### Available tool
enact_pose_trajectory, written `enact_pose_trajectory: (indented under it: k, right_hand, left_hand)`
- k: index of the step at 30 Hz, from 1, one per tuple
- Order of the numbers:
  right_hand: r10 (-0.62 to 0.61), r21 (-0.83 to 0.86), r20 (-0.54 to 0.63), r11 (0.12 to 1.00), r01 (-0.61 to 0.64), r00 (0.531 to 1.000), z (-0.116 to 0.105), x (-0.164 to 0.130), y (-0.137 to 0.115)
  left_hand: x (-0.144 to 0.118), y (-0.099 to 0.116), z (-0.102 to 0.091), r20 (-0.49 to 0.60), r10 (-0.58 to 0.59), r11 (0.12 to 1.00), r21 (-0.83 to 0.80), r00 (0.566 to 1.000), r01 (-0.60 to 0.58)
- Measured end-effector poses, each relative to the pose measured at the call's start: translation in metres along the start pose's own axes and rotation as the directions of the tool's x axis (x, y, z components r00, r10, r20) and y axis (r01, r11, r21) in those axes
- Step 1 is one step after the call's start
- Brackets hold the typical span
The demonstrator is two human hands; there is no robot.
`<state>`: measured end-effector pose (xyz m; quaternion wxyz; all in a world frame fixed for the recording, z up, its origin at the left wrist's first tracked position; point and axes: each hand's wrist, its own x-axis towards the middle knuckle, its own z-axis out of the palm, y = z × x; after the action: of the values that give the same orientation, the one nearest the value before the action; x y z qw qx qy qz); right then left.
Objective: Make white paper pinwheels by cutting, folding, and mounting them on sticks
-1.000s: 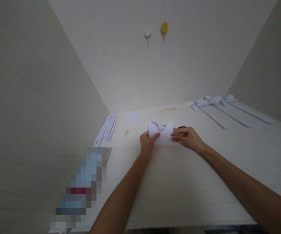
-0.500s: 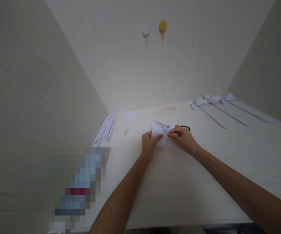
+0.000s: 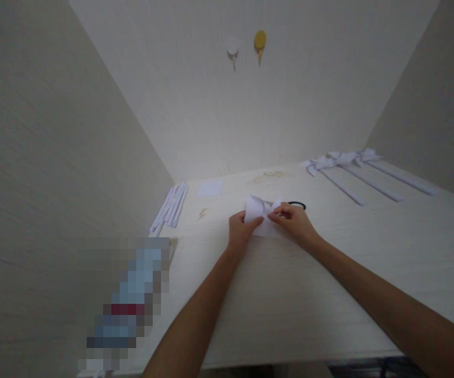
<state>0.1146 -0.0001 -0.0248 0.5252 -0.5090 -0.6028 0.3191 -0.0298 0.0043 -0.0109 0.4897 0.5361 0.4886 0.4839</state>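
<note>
Two hands, left hand [image 3: 239, 232] and right hand [image 3: 295, 222], pinching folded paper [image 3: 259, 212].

- We found the folded white paper piece [image 3: 261, 216] on the pale wooden table [image 3: 289, 294], between our left hand [image 3: 240, 231] and right hand [image 3: 294, 220].
- Thin rolled white paper sticks [image 3: 171, 206] lay far left; white paper pinwheels on sticks [image 3: 352, 173] lay far right.

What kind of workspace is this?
Probably a small paper-craft desk boxed in by pale walls: both hands fold a white paper piece, with rolled paper sticks and finished pinwheels on the table.
</note>
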Motion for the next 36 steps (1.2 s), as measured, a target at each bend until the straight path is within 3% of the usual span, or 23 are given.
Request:
enact_pose_trajectory:
  k: [20,36]
  right_hand:
    - [0.070,-0.011,-0.058,0.997,-0.071,0.996,0.003,-0.003,-0.004]
    - [0.122,-0.047,-0.105,0.991,-0.128,0.987,0.006,-0.005,-0.011]
  left_hand:
    - [-0.002,0.001,0.002,0.035,0.001,1.000,-0.011,0.999,-0.001]
    - [-0.005,0.002,0.004,-0.010,0.053,0.998,0.035,0.999,-0.053]
